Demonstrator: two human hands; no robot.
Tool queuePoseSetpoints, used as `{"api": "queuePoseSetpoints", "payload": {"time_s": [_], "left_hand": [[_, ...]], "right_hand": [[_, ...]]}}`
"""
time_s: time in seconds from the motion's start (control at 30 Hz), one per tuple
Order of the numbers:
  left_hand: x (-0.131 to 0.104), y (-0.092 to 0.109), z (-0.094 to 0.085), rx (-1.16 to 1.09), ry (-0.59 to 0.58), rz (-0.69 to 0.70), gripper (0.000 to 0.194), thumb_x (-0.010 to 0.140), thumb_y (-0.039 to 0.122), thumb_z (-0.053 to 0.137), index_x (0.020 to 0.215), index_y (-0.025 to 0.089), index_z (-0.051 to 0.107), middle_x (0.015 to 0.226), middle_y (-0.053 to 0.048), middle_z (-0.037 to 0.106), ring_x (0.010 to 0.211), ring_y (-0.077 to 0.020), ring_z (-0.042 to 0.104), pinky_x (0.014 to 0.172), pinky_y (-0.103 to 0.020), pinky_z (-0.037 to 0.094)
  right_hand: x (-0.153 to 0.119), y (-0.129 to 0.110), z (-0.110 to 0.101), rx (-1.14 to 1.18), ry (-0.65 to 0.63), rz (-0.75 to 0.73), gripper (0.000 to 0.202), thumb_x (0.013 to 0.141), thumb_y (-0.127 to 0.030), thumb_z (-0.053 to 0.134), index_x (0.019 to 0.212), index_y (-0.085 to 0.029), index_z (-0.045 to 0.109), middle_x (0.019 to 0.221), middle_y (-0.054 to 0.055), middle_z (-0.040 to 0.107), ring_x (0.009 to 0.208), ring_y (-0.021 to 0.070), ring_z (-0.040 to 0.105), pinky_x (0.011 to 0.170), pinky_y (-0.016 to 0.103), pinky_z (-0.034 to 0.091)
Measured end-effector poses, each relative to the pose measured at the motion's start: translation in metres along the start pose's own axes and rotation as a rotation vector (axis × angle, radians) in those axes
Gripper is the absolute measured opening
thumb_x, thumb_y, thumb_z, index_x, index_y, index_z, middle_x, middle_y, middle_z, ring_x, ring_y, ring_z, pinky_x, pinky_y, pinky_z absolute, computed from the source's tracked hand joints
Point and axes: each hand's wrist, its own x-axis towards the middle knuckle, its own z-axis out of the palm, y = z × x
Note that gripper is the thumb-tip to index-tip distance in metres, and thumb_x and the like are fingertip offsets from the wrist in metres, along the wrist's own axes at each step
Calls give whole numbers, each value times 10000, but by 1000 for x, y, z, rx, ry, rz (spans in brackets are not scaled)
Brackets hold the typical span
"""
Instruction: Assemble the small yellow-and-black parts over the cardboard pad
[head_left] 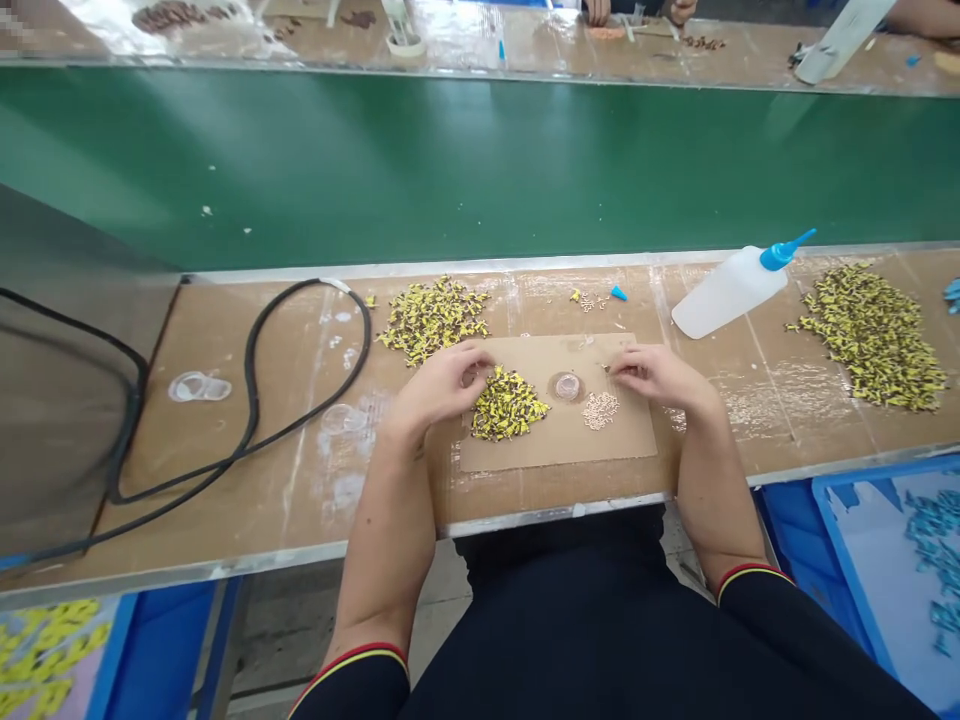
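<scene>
A flat piece of cardboard [555, 455] lies on the bench in front of me. My left hand [454, 380] is at its left side, fingers curled at the edge of a pile of small yellow and black parts [510, 405]. Any part between those fingers is hidden. On the right, my right hand [651, 374] pinches something tiny and dark at the fingertips, too small to name. Between the hands sit a small round dish [568, 386] and, just below it to the right, a heap of tiny pale pinkish pieces [601, 410].
Larger yellow-black piles [435, 315] lie behind and far right. A white squeeze bottle [731, 290] with a blue nozzle leans right of the cardboard. A black cable [251, 390] loops at left. A green partition [450, 170] stands behind; another person's hands [600, 10] are beyond.
</scene>
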Motion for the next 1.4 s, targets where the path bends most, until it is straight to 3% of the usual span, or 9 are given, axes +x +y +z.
{"api": "queuePoseSetpoints", "payload": {"time_s": [0.2,0.47,0.7,1.23,1.4], "left_hand": [[2,1,-1,-6,-76,0,232,893,276,513,968,177,709,1039,-88,715,969,-239,678,923,-377,544],[6,-1,3,-41,-32,14,220,892,269,513,886,170,709,909,-68,702,845,-205,659,794,-332,502],[6,8,1,-72,-11,48,220,907,326,576,913,172,733,929,-62,710,871,-200,654,821,-336,509],[7,4,10,-22,-48,63,143,946,271,603,903,183,708,938,-58,717,910,-199,662,849,-348,522],[7,2,12,-11,-37,45,222,952,248,599,1132,179,708,1086,-85,724,1009,-217,672,911,-377,543]], "right_hand": [[-3,-1,8,-36,-120,10,172,944,-261,621,979,-231,787,1040,69,777,918,240,714,830,365,520],[3,0,19,-48,-134,-1,146,917,-197,649,912,-224,792,953,63,768,857,214,689,761,315,469],[3,-1,19,-88,-119,-58,196,933,-125,552,906,-192,734,908,76,752,835,211,658,754,309,453],[-2,-4,11,9,-56,-61,195,954,-169,551,868,-204,723,867,57,771,793,204,682,745,311,470],[-3,0,11,21,-34,-81,180,931,-162,552,872,-203,717,863,61,774,791,207,696,749,311,484]]}}
